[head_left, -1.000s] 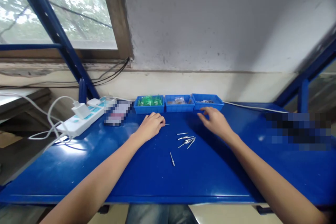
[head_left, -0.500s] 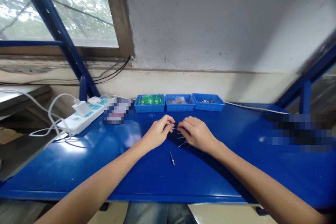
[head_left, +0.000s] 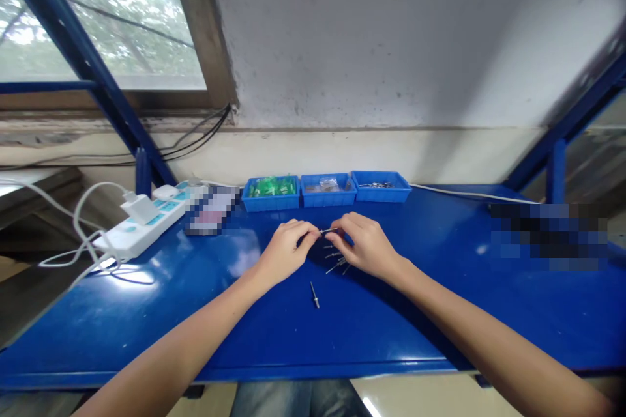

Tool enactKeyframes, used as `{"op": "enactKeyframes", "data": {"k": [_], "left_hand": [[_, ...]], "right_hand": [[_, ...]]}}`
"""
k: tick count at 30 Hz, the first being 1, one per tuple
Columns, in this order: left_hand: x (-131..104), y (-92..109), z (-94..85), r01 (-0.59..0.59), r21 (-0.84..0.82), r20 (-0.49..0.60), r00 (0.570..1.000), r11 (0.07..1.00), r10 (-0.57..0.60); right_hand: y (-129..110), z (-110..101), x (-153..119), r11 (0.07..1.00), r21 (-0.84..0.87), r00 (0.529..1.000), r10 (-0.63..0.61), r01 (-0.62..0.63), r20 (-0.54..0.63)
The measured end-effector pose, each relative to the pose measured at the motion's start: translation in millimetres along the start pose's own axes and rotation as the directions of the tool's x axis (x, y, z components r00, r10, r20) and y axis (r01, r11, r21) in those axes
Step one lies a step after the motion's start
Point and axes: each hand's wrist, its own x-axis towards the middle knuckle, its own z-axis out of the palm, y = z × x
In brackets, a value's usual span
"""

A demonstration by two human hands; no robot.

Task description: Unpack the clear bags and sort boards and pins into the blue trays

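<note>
Between my hands, above the blue table, is a thin metal rivet (head_left: 329,230). My left hand (head_left: 292,246) pinches one end of it, and the fingers of my right hand (head_left: 364,242) are closed on the other end. Several similar metal rivets (head_left: 335,264) lie on the table just below and left of my right hand, partly hidden by it. One separate rivet (head_left: 314,295) rests nearer the table's front, its thicker end toward me.
Three blue bins stand along the back: one with green packets (head_left: 271,203), one with clear bags (head_left: 328,198), one with metal pieces (head_left: 381,195). At the left are a white power strip (head_left: 120,238) with cables and a blurred phone-like object (head_left: 210,212). A pixelated dark item (head_left: 548,234) lies right.
The view has shifted slightly, moving the scene left. The rivet between my fingers shows more of its length, and more of the loose rivets is visible beside my right hand.
</note>
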Motion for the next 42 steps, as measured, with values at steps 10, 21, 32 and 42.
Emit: {"op": "enactKeyframes", "data": {"k": [10,21,32,42], "left_hand": [[-4,0,12.7,0.032,0.132,0.121,0.991,0.991,-0.048],[-5,5,15.6,0.019,0.237,0.125,0.991,0.971,-0.050],[0,3,6.8,0.078,0.080,0.027,0.996,0.994,-0.081],[2,5,2.9,0.055,0.070,0.001,0.999,0.996,-0.055]], "right_hand": [[40,-53,9,0.967,-0.252,0.810,-0.179,0.039,-0.559],[59,-18,-10,0.910,-0.131,0.907,0.408,-0.393,0.110],[1,-2,-2,0.983,-0.176,0.990,-0.029,0.054,0.138],[-2,-7,-1,0.977,-0.175,0.991,-0.111,0.122,0.073]]}}
